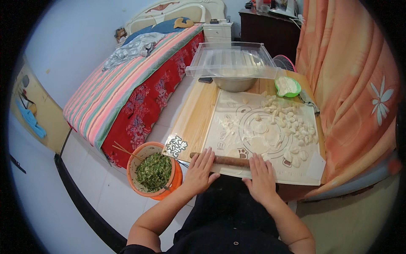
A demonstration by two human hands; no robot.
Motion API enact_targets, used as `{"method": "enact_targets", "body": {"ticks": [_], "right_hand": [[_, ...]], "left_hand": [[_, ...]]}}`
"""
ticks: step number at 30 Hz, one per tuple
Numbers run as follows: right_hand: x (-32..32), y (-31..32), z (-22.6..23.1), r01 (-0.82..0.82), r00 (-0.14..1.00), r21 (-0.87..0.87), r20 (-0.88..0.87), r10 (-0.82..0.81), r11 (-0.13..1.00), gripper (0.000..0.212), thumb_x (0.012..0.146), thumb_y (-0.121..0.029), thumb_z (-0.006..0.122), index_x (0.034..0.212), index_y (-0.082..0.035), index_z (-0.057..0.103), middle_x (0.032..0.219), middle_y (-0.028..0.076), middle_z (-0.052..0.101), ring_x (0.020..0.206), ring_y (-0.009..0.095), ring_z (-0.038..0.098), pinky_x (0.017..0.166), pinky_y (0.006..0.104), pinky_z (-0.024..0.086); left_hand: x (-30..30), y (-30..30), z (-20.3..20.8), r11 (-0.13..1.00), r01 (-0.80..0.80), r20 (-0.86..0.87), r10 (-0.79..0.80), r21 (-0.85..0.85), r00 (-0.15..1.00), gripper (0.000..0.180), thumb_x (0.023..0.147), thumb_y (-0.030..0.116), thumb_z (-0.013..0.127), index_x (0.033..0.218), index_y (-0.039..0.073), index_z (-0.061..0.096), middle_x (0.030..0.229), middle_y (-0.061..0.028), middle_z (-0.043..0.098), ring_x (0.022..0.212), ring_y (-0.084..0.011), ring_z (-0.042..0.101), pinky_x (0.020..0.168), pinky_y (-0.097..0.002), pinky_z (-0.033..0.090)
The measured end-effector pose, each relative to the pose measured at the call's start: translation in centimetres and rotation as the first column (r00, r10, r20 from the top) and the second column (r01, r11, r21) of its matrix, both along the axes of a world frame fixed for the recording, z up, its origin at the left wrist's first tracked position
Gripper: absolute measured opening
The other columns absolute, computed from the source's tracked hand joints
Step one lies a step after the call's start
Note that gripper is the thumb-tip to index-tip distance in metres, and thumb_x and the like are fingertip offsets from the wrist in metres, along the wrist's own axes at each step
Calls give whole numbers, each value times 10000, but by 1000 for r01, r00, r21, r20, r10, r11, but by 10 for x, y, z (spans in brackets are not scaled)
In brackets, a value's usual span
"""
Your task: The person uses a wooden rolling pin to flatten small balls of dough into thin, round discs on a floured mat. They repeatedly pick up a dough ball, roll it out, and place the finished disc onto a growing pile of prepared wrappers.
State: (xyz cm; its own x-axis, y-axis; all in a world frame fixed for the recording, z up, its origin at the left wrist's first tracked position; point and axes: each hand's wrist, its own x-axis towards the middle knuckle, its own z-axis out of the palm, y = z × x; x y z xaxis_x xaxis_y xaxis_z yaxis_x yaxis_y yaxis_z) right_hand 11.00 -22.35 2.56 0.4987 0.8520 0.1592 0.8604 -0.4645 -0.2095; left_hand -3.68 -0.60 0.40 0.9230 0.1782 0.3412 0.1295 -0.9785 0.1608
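A brown wooden rolling pin [230,161] lies crosswise at the near edge of a white silicone mat [226,146]. My left hand [201,172] rests over its left end, fingers stretched out flat. Over the right end lies my right hand [261,178], its fingers also extended rather than wrapped round. Just beyond the pin are flat round dough wrappers [256,145], some overlapping. Many small floured dough pieces [292,123] are scattered over the mat's right side. A few flattened pieces [294,159] sit nearer my right hand. Loose flour dusts the mat's left part.
At the table's far end, a clear plastic cover [232,72] sits over a metal basin [235,84]. Beside it is a green bowl of flour [288,86]. Left of the table stands a tub of chopped green filling [154,171] with chopsticks. An orange curtain [351,97] hangs along the right.
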Motion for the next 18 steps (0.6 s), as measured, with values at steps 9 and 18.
{"method": "enact_targets", "body": {"ticks": [9, 18], "right_hand": [[22, 21, 18, -68, 996, 235, 64, 55, 970, 399, 779, -77, 687, 1149, 11, 562, 1197, 140, 577, 1179, 298, 523, 1013, 423, 362], [36, 29, -18, 76, 997, 69, 27, -78, 995, 657, 959, -397, 521, 1456, 7, 374, 1573, 165, 276, 1472, 296, 219, 1176, 492, 187]], "left_hand": [[94, 34, 27, 757, 238, -154, -407, -608, 900, 424, 1027, 357, 410, 1198, 50, 648, 1382, -175, 523, 1263, -349, 485, 1064, -398, 376], [70, 30, 23, 996, 40, -191, -53, -75, 980, 406, 982, 411, 466, 1283, 176, 607, 1310, -99, 562, 1230, -262, 517, 1025, -461, 398]]}}
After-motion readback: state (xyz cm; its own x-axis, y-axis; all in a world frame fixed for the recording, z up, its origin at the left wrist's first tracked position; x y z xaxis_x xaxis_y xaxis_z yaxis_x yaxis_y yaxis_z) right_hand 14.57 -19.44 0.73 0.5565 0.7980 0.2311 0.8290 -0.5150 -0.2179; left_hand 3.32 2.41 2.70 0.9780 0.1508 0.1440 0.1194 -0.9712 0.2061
